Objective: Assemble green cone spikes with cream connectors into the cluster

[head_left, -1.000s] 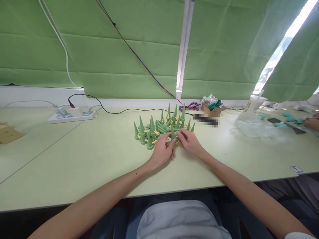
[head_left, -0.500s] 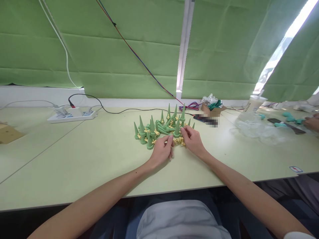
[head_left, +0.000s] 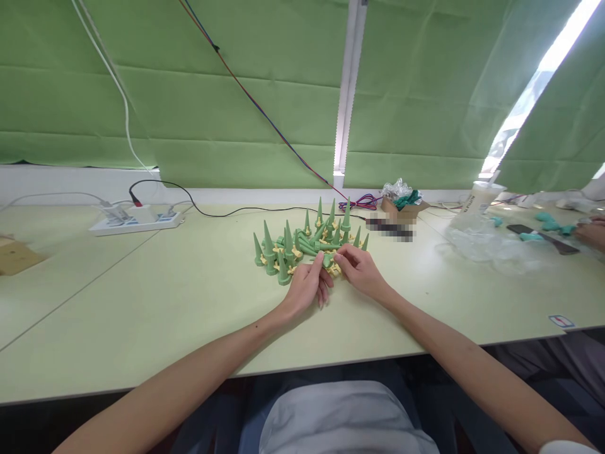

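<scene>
A green cone-shaped piece (head_left: pixel 327 260) is tilted between my hands, partly covered by fingers. My left hand (head_left: pixel 307 287) grips it between thumb and forefinger, the other fingers loosely curled below. At its right end, my right hand (head_left: pixel 362 271) is closed in a pinch; what lies between those fingertips is hidden. Behind and left of my hands stand several upright green cones (head_left: pixel 268 247), with small yellow pieces (head_left: pixel 297 252) attached at some of them. More green cones (head_left: pixel 309 244) lie on their sides in the middle. Loose yellow pieces (head_left: pixel 334 270) sit just under my fingers.
On the table (head_left: pixel 189 302), a power strip (head_left: pixel 137 221) stands at left, near a cardboard piece (head_left: pixel 19 255). Behind the cones are a small box (head_left: pixel 406 208) and coiled wires (head_left: pixel 362 202). To the right are a cup (head_left: pixel 479 198), plastic wrap (head_left: pixel 491 246) and another person's hand (head_left: pixel 593 232).
The cone that stood upright beside my right fingers is now tipped over between both hands. My right hand has moved slightly left, and my left thumb has come onto the cone.
</scene>
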The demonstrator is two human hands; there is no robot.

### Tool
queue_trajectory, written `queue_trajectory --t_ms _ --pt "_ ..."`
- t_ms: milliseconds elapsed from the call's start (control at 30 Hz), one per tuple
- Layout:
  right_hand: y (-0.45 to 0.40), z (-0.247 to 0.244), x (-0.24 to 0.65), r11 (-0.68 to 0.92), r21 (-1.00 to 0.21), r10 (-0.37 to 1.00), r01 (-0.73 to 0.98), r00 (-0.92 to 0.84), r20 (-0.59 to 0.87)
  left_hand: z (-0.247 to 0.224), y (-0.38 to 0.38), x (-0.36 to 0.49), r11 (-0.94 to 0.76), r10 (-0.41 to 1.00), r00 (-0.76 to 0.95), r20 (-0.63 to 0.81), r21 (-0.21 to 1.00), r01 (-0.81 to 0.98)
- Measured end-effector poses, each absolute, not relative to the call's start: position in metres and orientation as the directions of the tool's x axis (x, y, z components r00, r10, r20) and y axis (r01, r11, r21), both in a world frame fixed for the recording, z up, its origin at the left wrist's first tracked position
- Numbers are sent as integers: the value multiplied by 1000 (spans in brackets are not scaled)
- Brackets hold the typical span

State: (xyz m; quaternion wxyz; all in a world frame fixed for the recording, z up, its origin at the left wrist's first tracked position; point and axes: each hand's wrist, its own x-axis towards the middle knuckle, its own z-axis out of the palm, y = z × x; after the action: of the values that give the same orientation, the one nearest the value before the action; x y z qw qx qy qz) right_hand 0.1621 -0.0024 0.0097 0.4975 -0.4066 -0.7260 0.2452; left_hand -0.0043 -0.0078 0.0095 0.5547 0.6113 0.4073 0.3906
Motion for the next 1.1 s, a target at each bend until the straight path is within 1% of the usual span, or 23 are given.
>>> queue_trajectory --t_ms 367,633,1100 --pt "-2 8 163 595 -711 803 374 -254 539 9 -10 -6 -65 922 386 26 994 87" --pt "-2 9 163 595 -710 804 377 -266 532 5 -8 -8 -86 904 425 38 992 94" --pt "-1 9 165 608 -686 794 400 -284 538 4 -6 -8 -99 899 435 42 989 110"
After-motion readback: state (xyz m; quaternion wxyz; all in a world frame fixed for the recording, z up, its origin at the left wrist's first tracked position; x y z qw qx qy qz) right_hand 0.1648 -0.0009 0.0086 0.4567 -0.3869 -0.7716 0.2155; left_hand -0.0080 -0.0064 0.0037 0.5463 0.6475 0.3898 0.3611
